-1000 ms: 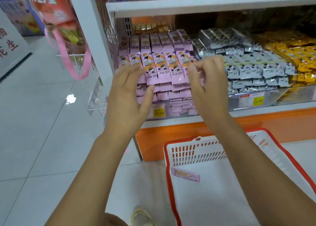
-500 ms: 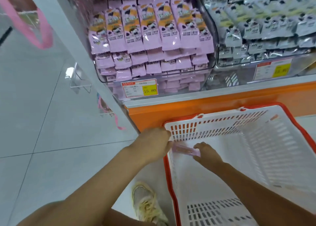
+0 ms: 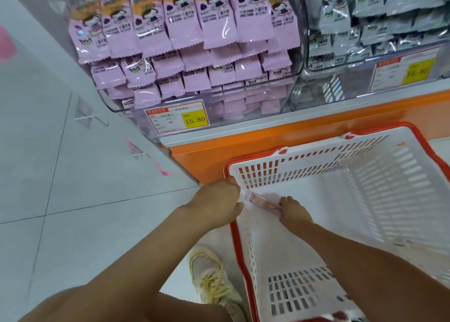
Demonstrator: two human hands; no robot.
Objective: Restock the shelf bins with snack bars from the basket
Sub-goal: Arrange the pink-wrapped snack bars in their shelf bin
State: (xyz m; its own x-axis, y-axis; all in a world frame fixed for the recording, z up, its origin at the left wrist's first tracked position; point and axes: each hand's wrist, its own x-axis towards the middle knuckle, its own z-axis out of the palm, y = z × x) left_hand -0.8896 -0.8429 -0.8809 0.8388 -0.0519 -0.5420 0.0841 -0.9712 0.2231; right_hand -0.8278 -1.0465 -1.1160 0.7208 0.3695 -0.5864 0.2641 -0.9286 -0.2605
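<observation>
Right hand (image 3: 294, 213) is down inside the basket (image 3: 365, 156), fingers curled onto one end of a lone pink snack bar (image 3: 261, 201); it looks to be pinching the wrapper. Left hand (image 3: 215, 203) sits just left of that bar at the basket's red rim, knuckles bent over the edge. Whether it grasps the rim or the wrapper's other end I cannot tell. The bar lies on the basket floor between the two hands, in the corner nearest the shelf. I judge this the pick-up step, with no other bar visible in the basket. Next comes a lift up and forward from the hands to the clear shelf bin (image 3: 202, 100), already heaped with pink bars (image 3: 185, 29), so the bar must be laid flat on top without nudging the stack over the front lip
</observation>
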